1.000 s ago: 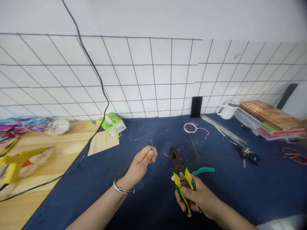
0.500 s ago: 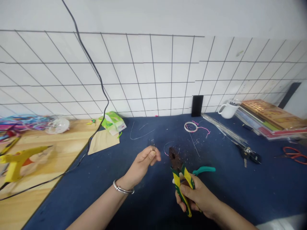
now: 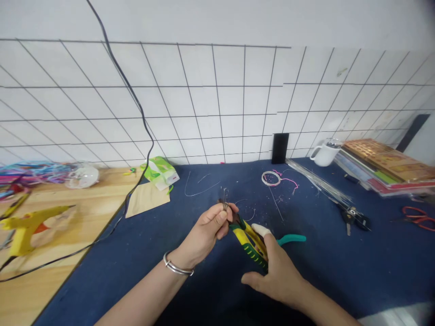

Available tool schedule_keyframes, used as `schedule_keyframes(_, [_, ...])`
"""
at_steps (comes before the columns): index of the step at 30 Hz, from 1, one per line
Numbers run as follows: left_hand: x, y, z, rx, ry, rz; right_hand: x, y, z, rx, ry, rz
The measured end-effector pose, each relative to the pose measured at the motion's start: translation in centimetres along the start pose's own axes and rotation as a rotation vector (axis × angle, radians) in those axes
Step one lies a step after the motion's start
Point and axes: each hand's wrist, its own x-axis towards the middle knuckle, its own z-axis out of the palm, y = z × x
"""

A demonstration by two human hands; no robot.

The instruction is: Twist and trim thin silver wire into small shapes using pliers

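Note:
My left hand pinches a small bundle of bent thin wire, whose looped ends stick up above the fingertips. Combination pliers with yellow and green handles lie across my right hand. Their rusty jaws reach behind the left fingers; whether they touch the wire I cannot see. The right thumb is spread off the handles, and the index finger, with a white covering on its tip, stretches along the far handle. The other right fingers are hidden. Just beyond that hand lies a teal-handled tool.
On the blue cloth lie a white ring with pink thread, loose wire pieces, a bundle of straight wires, keys and red scissors. A yellow glue gun rests at left, near a black cable.
The pliers have swung up and left, bringing their jaws behind my left fingers. My right thumb has come off the handles. My left hand has shifted slightly right with the wire.

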Motion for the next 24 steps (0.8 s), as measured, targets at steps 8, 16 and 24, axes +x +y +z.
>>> schedule_keyframes(8, [-0.2, 0.0, 1.0, 0.043, 0.019, -0.069, 1.7, 0.0, 0.4, -0.014, -0.161, 0.061])
schedule_keyframes(16, [-0.5, 0.3, -0.1, 0.088, 0.128, -0.099, 0.9, -0.4, -1.1, 0.769, -0.51, 0.272])
schedule_keyframes(24, [-0.9, 0.1, -0.7, 0.081, 0.128, -0.097, 0.4, -0.3, -1.8, 0.815, -0.449, 0.279])
